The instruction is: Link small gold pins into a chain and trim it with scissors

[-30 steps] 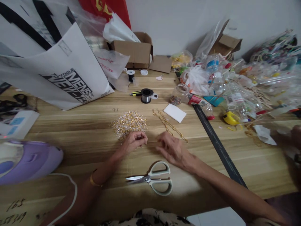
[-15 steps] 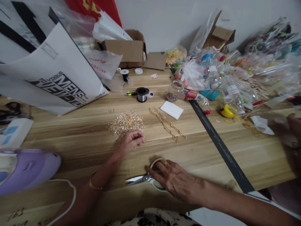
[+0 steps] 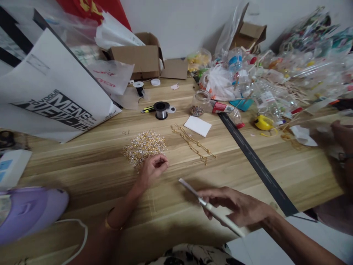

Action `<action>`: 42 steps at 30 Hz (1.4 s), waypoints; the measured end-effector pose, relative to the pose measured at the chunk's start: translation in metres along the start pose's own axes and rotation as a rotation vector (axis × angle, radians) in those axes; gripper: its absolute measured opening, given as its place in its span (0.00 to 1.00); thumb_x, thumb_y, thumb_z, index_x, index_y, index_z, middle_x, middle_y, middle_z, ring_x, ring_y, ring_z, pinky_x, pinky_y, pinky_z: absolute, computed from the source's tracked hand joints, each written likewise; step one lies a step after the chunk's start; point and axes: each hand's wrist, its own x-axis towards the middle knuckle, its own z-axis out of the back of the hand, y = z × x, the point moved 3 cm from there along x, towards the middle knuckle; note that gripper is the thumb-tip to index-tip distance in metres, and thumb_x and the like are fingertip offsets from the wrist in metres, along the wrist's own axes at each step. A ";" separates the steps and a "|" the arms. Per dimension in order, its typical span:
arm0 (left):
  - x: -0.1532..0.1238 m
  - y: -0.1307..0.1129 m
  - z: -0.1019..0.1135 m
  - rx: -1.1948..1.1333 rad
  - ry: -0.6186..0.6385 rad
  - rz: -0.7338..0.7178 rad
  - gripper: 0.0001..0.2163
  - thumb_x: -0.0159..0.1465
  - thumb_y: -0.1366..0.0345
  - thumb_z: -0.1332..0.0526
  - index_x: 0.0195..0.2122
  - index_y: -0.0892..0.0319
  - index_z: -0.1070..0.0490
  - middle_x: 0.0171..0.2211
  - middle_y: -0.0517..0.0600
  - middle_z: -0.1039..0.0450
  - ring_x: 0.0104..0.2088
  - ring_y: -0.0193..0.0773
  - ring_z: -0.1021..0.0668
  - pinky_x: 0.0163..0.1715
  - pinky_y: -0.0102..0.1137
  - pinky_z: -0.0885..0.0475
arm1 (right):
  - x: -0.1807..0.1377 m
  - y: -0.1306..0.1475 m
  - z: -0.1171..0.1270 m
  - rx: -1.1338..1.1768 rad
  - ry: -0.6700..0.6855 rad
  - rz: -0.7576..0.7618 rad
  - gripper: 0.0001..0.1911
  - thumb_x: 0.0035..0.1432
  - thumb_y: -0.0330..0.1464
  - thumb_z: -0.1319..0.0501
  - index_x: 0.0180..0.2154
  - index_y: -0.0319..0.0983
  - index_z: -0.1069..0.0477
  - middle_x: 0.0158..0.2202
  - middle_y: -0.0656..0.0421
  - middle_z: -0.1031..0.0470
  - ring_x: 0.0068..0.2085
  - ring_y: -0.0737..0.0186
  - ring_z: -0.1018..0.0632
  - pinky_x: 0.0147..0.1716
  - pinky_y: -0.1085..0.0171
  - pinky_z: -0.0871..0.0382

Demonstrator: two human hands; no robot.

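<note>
R fingers: 1 scissors

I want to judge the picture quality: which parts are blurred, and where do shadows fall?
Head view: the scissors in the right hand are motion-blurred; the left hand and bead pile look sharp. Another person's hand at the right edge is smeared. A soft shadow lies on the table under the right hand. Edges bend from the wide lens.

Two spools, two cardboard boxes
</note>
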 end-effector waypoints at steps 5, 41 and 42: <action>-0.005 -0.005 -0.008 0.224 -0.053 -0.200 0.04 0.56 0.69 0.42 0.25 0.61 0.31 0.23 0.47 0.30 0.25 0.31 0.28 0.28 0.26 0.33 | -0.006 -0.009 0.004 -0.074 -0.242 -0.052 0.34 0.50 0.38 0.33 0.58 0.40 0.39 0.41 0.53 0.25 0.40 0.59 0.24 0.39 0.62 0.28; 0.001 0.008 -0.009 -0.310 0.044 0.148 0.03 0.52 0.67 0.39 0.26 0.61 0.30 0.21 0.44 0.31 0.22 0.30 0.30 0.25 0.25 0.36 | 0.052 0.005 -0.001 -0.793 -0.472 0.168 0.21 0.62 0.34 0.43 0.55 0.38 0.42 0.41 0.54 0.32 0.38 0.59 0.27 0.39 0.59 0.30; 0.001 0.007 -0.009 -0.305 0.046 0.145 0.03 0.52 0.67 0.39 0.26 0.61 0.30 0.21 0.44 0.31 0.22 0.30 0.30 0.25 0.25 0.36 | 0.052 0.006 -0.001 -0.786 -0.476 0.169 0.21 0.62 0.34 0.43 0.55 0.38 0.42 0.41 0.54 0.32 0.38 0.59 0.27 0.39 0.59 0.30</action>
